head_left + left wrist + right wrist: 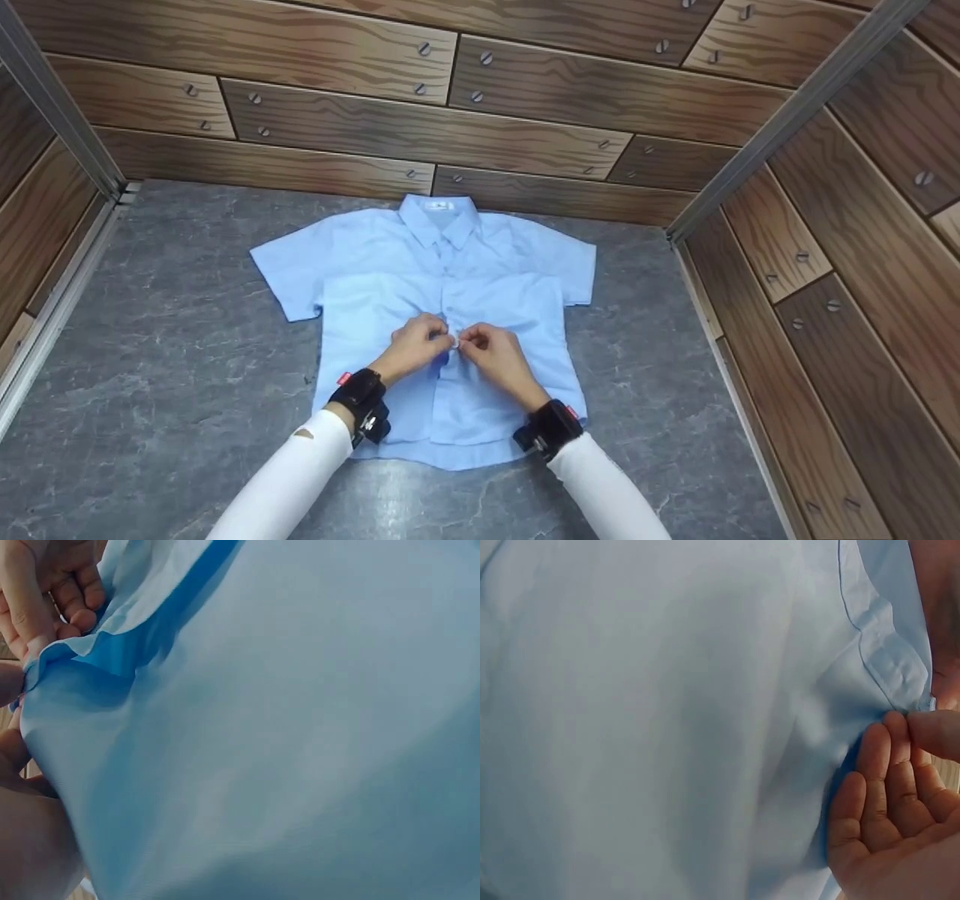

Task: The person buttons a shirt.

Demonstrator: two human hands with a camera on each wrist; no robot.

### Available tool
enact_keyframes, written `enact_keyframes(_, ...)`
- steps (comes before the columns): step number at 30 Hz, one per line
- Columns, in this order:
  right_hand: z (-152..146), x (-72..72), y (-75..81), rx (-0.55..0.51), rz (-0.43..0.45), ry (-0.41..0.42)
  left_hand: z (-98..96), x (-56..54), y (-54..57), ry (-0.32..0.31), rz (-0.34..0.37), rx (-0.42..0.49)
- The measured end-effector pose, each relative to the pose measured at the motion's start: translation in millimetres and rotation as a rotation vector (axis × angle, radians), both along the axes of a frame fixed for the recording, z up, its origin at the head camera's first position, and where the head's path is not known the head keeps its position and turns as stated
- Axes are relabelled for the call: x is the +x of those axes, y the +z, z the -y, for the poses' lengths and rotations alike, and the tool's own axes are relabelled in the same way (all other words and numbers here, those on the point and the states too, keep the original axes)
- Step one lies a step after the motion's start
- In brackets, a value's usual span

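Note:
A light blue short-sleeved shirt (375,300) lies front side up, collar (439,217) toward the back wall. Over its middle, both hands meet at the front placket (444,397) and lift a bit of it. My left hand (416,346) pinches the placket edge from the left. From the right, my right hand (496,356) pinches the same edge between thumb and fingers. In the left wrist view the shirt cloth (262,727) rises in a fold toward the fingertips. The right wrist view shows the stitched placket (889,660) bunched at the right hand's (900,810) fingertips.
The shirt lies on a grey marbled surface (187,360). Wood-patterned panels (337,97) stand behind it and at both sides, with metal corner posts (795,112). Black wrist cameras (551,429) and white sleeves (607,487) cover the forearms.

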State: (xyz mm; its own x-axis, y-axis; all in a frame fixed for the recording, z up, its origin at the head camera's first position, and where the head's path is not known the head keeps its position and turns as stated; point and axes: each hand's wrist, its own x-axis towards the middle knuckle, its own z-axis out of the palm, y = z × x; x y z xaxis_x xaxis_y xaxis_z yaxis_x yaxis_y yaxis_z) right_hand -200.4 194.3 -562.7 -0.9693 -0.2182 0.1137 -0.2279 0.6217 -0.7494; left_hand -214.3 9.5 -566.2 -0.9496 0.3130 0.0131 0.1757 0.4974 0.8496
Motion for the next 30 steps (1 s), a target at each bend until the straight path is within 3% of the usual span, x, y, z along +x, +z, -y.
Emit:
enact_keyframes(5,-1,1.4,-0.9,-0.020,0.039,0.015,0.8,-0.5,-1.4,0.014,0.037,0.002)
enact_keyframes(8,-1,4.3,-2.0,0.028,0.007,0.029,0.2,0.8,-3.7,0.052,-0.018,0.000)
enact_keyframes(13,4,12.9,-8.4,0.373,-0.157,0.107,2.9,1.9,-7.6,0.081,-0.263,-0.096)
enact_keyframes(16,8,18.0,-9.3,0.559,-0.157,0.160,5.1,0.0,-9.3,0.049,-0.334,-0.227)
enact_keyframes(18,11,21.4,-6.9,0.623,-0.077,0.198,6.7,-0.6,-10.2,0.016,-0.305,-0.309)
enact_keyframes(23,13,28.5,4.9,0.683,0.181,0.274,12.4,0.7,-12.2,-0.070,-0.130,-0.436)
enact_keyframes(26,13,31.9,10.3,0.718,0.226,0.303,15.8,1.8,-13.9,-0.107,-0.085,-0.467)
enact_keyframes(30,15,36.9,13.9,0.773,0.215,0.347,19.1,3.5,-15.6,-0.128,-0.092,-0.486)
